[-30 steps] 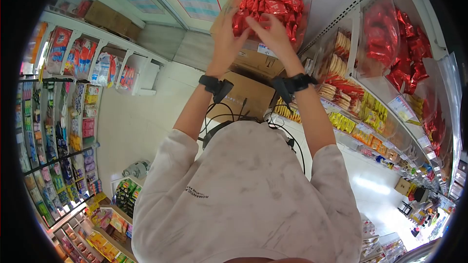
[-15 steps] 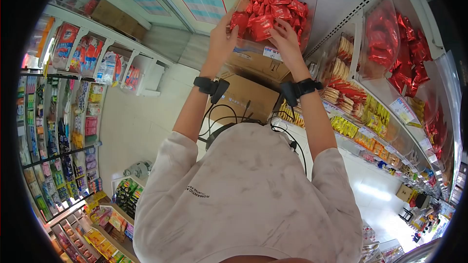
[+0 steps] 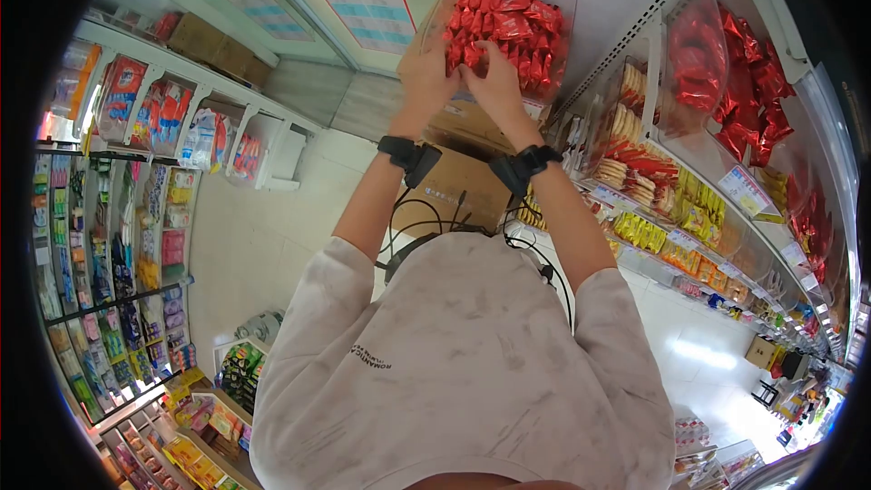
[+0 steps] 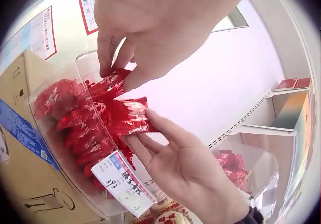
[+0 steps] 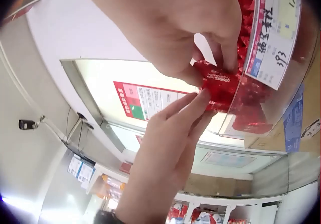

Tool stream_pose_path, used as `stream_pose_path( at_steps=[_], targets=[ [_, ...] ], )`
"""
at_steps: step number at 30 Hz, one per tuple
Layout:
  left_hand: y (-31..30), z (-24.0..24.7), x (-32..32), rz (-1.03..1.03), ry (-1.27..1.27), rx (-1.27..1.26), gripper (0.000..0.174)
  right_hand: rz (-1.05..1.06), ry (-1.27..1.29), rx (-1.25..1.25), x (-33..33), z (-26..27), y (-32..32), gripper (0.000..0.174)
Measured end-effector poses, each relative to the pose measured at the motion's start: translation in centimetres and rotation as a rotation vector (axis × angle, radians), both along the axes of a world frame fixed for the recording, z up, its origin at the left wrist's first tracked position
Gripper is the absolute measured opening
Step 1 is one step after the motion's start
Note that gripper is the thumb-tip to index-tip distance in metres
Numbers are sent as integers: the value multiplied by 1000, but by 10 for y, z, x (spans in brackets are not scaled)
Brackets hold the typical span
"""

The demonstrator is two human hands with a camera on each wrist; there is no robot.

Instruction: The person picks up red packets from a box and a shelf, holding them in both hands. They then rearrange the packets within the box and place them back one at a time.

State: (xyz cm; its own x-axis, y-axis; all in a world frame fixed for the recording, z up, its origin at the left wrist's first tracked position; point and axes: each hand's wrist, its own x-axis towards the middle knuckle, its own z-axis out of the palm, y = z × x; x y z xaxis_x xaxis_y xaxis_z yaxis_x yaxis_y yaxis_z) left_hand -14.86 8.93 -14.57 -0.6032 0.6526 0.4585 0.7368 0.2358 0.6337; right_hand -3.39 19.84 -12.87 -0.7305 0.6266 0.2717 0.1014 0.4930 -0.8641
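Note:
Several red foil packets [image 3: 513, 25] fill a clear plastic bin [image 3: 570, 36]. At the bin's front edge, my left hand [image 3: 430, 83] and right hand [image 3: 494, 89] are close together. In the left wrist view my left hand [image 4: 155, 28] pinches a red packet [image 4: 111, 85] between thumb and fingers, while my right hand [image 4: 193, 171] grips another packet [image 4: 129, 116] just below it. The right wrist view has my right hand [image 5: 175, 23] over a packet [image 5: 219, 83], with the left hand's fingertips [image 5: 203, 97] beside it.
A handwritten price card [image 4: 123, 183] is on the bin's front. Cardboard boxes [image 3: 454, 183] are stacked below. Shelves of packaged snacks [image 3: 640, 229] run along the right, and another rack [image 3: 118, 245] stands at the left. Posters [image 3: 367, 14] hang behind.
Both hands have come closer together at the front of the bin, the right one moving left. The packets seen at the fingers half a second ago are now mostly hidden in the head view.

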Motion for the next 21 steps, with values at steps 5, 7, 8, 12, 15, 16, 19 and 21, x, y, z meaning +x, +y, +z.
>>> stream_pose_path(
  at_steps=[5, 7, 8, 12, 15, 16, 19, 21],
  targets=[
    [-9, 11, -14, -151, -74, -122, 56, 12, -118, -20, 8, 11, 10, 48],
    [-13, 28, -9, -162, -147, -123, 46, 22, -183, -1, 11, 21, 13, 47],
    [-14, 30, -6, -157, -143, -159, 42, 26, -218, 7, 13, 25, 13, 47],
    [-6, 22, -14, -122, 10, -315, 29, 71, -262, 164, 4, 30, 14, 46],
    [0, 13, -19, -113, 74, -322, 28, 102, -326, 253, -4, 25, 19, 47],
    [1, 13, -20, -109, 48, -371, 31, 118, -334, 255, -4, 21, 22, 47],
    [-3, 37, -5, -53, -72, -355, 48, 104, -272, 138, 5, 12, 29, 47],
    [-4, 46, -1, 5, -46, -311, 60, 80, -234, 101, 10, 14, 29, 46]
  ],
)
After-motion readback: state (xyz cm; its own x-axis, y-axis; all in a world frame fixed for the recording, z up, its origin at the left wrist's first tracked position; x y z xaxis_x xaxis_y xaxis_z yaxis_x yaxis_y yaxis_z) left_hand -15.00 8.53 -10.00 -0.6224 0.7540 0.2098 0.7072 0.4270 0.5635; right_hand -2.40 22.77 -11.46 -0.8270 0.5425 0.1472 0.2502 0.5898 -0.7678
